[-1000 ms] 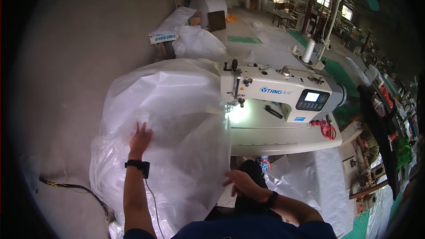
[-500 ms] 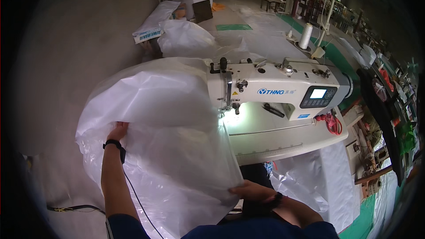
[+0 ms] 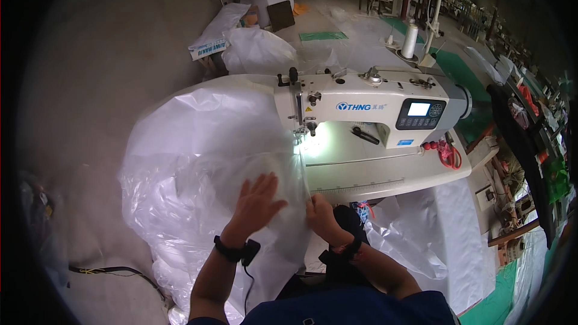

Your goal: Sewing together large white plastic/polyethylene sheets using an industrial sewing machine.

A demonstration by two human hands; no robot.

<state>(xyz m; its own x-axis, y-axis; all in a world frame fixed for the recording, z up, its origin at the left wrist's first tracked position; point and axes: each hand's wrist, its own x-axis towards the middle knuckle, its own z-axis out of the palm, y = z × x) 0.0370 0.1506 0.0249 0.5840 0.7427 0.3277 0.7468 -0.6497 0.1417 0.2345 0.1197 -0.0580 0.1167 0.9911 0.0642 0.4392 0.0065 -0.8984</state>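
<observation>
A large white, semi-see-through plastic sheet spreads over the left part of the sewing machine's bed and hangs down toward me. Its right edge runs up to the needle area of the white sewing machine, where a lamp glows. My left hand is over the sheet with fingers spread and seems to lie flat on it, holding nothing. On the sheet's right edge, just below the machine bed, my right hand is closed, pinching the plastic.
Black thread snips lie under the machine arm, and red-handled scissors at the bed's right end. A white thread cone stands behind. More white sheeting hangs at right; a black cable lies at lower left.
My left hand has come right, from the sheet's far left side to near its right edge. My right hand has moved up along the edge toward the needle. The sheet's left side has dropped lower.
</observation>
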